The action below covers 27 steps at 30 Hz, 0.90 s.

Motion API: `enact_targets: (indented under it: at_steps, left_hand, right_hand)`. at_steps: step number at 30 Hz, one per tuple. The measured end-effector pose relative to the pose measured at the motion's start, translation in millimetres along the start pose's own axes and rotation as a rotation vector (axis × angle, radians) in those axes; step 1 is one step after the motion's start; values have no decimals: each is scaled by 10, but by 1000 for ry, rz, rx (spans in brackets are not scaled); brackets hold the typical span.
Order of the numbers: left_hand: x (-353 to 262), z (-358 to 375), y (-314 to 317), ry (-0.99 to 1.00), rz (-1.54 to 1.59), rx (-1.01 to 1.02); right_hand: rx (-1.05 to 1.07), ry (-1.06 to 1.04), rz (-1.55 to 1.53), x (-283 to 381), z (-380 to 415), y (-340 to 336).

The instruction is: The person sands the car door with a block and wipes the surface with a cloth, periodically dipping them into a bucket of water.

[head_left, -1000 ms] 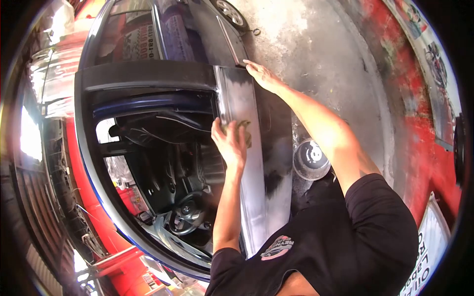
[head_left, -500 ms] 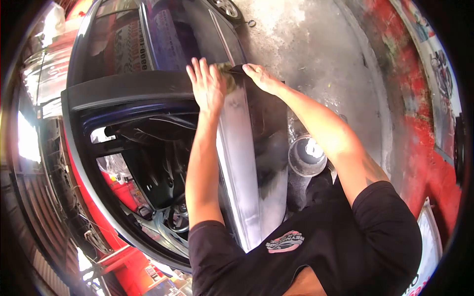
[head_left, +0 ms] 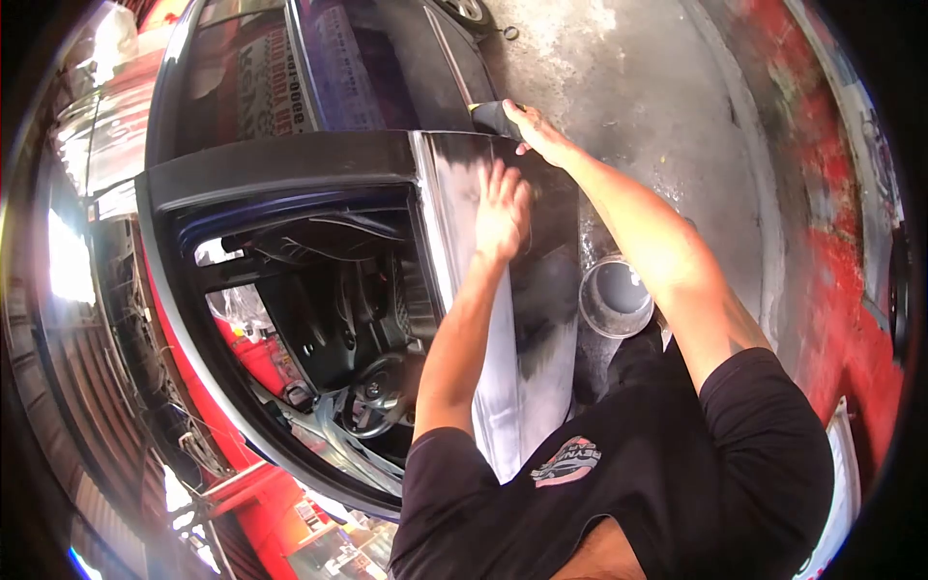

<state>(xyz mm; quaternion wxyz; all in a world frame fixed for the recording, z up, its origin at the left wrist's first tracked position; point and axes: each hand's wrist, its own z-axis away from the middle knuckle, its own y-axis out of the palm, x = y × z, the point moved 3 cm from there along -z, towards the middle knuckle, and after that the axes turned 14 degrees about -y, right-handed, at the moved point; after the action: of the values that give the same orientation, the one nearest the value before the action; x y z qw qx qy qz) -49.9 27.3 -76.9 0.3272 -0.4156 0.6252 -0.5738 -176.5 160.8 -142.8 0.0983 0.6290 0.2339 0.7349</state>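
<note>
My left hand (head_left: 503, 213) is over the upper end of the car door panel (head_left: 498, 387), fingers apart and slightly blurred, holding nothing. The panel is dark with a whitish, sanded-looking strip beside the window opening. Farther up, at the door's end, my right hand (head_left: 536, 133) grips a dark, flat pad (head_left: 495, 119) with a yellowish edge. The pad lies by the edge between the door and the panel beyond it. What its underside touches is hidden.
A bucket (head_left: 617, 298) stands on the wet concrete floor (head_left: 667, 126), right of the door. Through the window opening show a steering wheel (head_left: 377, 394) and dark seats. A car wheel (head_left: 466, 10) is at the top, and a red wall (head_left: 841, 251) at the right.
My left hand has moved right, from the window frame side onto the door panel. My right hand has shifted slightly up and right with the pad, which now shows more.
</note>
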Motion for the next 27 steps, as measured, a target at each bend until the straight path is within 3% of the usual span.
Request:
enact_targets:
  at_steps: [3,5,6,8,9,10,12,16,18,20,22,24,27]
  left_hand:
    - [-374,370,-378,-87,122,85]
    - [-481,569,-626,-358,323,97]
    - [-480,669,-689,-361,330,89]
    - [-363,835,-781,-579,486,15]
    - [-285,902,-683,-718,696,13]
    - [-299,932,-702,-720,712,-1]
    - [-284,1044,-630,-1108,1225,156]
    - [-523,976,-716,-1155,1619,169]
    - [-583,981,-710,-1130,1636,151]
    - [-672,947,-843,-946,1731,136]
    - [-661,1001,-821,-962,1720,93]
    - [-660,1071,-864,-991,1757,19]
    - [-723,1152,-941,-955,1765,-24]
  right_hand:
    - [2,-10,-46,-11,67,-29]
    - [39,-25,-74,-55,165,-103]
    - [-24,-18,-156,-65,300,-141]
    - [-75,-16,-220,-10,614,-180]
    - [-83,7,-309,92,834,-188]
    - [-92,31,-396,175,1034,-187]
    - [-58,43,-463,281,1331,-180]
    - [18,38,-479,625,1915,0]
    - [-8,8,-426,654,2078,31]
    - [102,22,-206,597,2150,13]
    - [119,-8,-188,809,2264,77]
    - [152,-124,399,992,2354,46]
    - [101,-23,303,975,2456,120]
